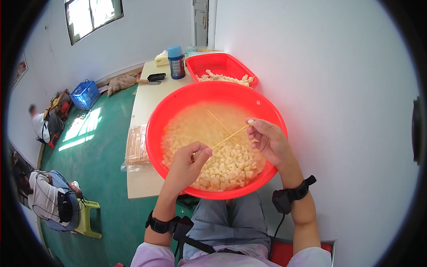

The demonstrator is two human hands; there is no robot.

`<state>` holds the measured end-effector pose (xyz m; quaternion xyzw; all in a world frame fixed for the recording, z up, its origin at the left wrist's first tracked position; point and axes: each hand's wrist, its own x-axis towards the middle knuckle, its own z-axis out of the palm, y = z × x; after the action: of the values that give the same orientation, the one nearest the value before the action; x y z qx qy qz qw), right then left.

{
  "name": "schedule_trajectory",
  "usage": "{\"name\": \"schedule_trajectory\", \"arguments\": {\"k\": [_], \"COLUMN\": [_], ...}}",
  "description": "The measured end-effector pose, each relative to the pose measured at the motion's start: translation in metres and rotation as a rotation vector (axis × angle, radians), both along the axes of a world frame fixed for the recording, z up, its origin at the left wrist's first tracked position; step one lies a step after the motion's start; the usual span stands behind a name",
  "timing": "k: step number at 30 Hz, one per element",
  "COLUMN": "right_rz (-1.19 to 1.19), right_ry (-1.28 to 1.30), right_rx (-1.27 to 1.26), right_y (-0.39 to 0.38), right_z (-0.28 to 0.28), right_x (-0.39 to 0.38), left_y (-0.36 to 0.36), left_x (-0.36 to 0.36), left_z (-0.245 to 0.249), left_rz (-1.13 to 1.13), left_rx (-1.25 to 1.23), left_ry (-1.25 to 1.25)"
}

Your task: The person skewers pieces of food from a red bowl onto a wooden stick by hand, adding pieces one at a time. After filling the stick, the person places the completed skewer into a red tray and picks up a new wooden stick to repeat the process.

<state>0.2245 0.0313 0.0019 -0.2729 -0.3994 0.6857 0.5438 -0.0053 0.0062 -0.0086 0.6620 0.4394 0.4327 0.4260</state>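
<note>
Over a large round red basin (pixel 153 138), my left hand (pixel 183 165) pinches the lower end of a thin wooden skewer (pixel 229 137). My right hand (pixel 272 141) grips a small pale cube (pixel 251 122) between thumb and fingertips, right at the skewer's far tip. Whether the tip has pierced the cube is too small to tell. Below both hands, cloudy liquid fills the basin, with many pale cut cubes (pixel 229 169) heaped toward the near side. More loose skewers (pixel 217 120) lie in the basin, partly behind the held one.
Behind the basin stands a red tray (pixel 220 62) with pale threaded pieces (pixel 224 78). Bagged skewers (pixel 137 147) lie on the table's left, with a blue thermos (pixel 176 66) and a knife (pixel 147 82) farther back. A white wall (pixel 347 111) borders the right. Two people sit at left.
</note>
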Motion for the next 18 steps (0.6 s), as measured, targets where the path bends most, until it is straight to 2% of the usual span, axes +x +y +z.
{"name": "schedule_trajectory", "arguments": {"k": [18], "right_rz": [-0.073], "right_ry": [-0.034], "right_rx": [0.043], "right_y": [-0.0015], "right_z": [0.0004], "right_x": [-0.0018], "left_y": [0.0028], "left_x": [0.0002], "left_z": [-0.0069], "left_rz": [0.012], "left_rx": [0.04], "left_ry": [-0.031]}}
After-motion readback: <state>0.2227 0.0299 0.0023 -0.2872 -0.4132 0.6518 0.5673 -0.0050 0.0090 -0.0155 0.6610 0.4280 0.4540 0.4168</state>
